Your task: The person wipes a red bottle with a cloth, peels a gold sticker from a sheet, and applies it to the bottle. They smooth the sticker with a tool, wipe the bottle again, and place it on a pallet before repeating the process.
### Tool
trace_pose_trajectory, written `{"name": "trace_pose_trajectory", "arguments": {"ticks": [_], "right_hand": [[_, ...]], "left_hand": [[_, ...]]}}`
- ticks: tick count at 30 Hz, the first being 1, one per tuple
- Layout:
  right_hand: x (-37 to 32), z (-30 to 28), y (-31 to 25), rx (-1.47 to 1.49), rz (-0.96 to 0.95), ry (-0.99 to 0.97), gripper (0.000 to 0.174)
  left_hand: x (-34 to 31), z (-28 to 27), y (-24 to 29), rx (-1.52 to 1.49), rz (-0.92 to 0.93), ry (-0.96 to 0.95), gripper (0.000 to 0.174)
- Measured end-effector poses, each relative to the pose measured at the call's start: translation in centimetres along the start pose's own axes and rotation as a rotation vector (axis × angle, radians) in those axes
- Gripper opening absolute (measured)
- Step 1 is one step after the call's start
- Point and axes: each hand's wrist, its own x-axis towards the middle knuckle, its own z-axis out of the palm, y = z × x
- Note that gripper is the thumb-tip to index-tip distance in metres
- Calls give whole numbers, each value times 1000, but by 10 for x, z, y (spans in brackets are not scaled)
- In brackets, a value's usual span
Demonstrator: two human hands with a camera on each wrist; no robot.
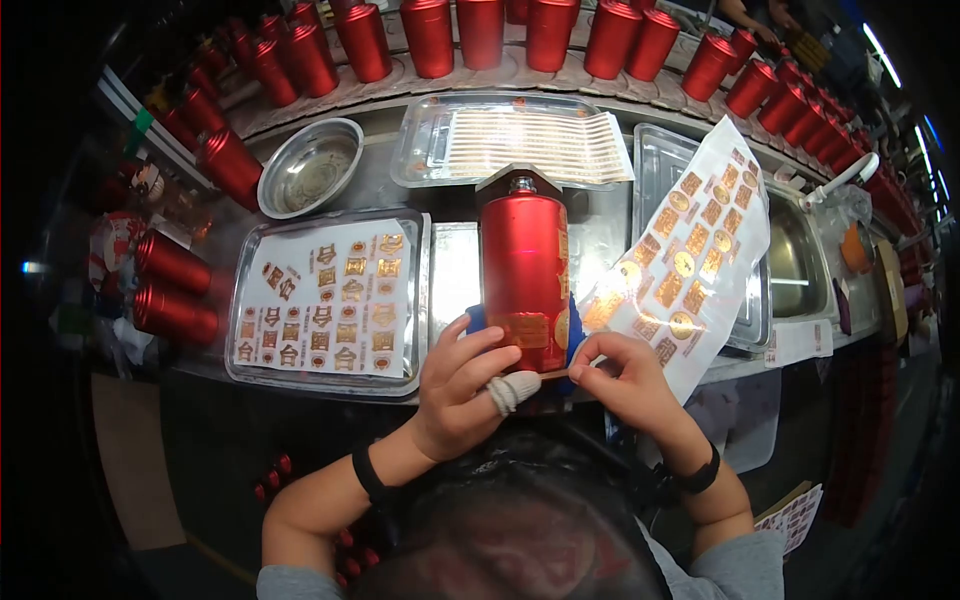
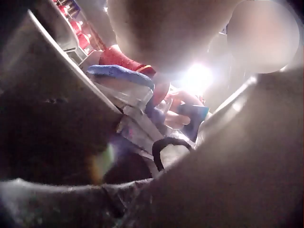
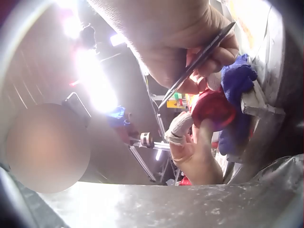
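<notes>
A shiny red bottle (image 1: pixel 523 265) with gold labels lies with its neck pointing away and its base toward me. Blue cloth (image 1: pixel 477 319) shows beside its lower part. My left hand (image 1: pixel 455 390) grips the base end; one finger wears a knitted cover (image 1: pixel 513 391). In the right wrist view, its thumb presses the round red base (image 3: pixel 213 110). Close by the base, my right hand (image 1: pixel 630 385) pinches the end of a thin brownish strip (image 1: pixel 556 375). Across that hand's fingers lies a slim pointed metal tool (image 3: pixel 197 64), hidden in the head view.
Left is a tray (image 1: pixel 423 300) with gold sticker sheets; another tray (image 1: pixel 405 150) behind bears striped strips. A metal bowl (image 1: pixel 311 168) stands at back left. At right, a sticker sheet (image 1: pixel 735 215) leans near a sink (image 1: pixel 800 250). Red bottles (image 1: pixel 430 40) line a curved conveyor.
</notes>
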Motion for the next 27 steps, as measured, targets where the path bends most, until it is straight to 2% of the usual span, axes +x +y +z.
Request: {"name": "trace_pose_trajectory", "arguments": {"ticks": [4,7,9,12,13,16,19,23,27], "right_hand": [[2,4,5,14,14,7,11],[0,3,-1,0,61,-1,12],[-1,3,-8,-29,18,-12,12],[-2,5,-5,-16,-39,-17,12],[0,6,-4,-3,-64,-15,12],[0,6,-7,52,42,-32,11],[2,7,-3,58,14,-14,12],[3,6,1,54,30,-15,12],[2,6,-1,59,44,-18,11]], "left_hand": [[17,10,0,3,113,-60,28],[12,11,0,-74,34,32,29],[3,14,0,-135,-43,130,26],[-7,13,3,-192,-211,170,30],[-10,12,1,-211,-211,166,31],[-17,9,-4,-202,-178,133,33],[-11,3,-5,-75,-68,46,35],[9,2,0,30,56,-9,30],[16,3,1,-4,48,-33,29]]}}
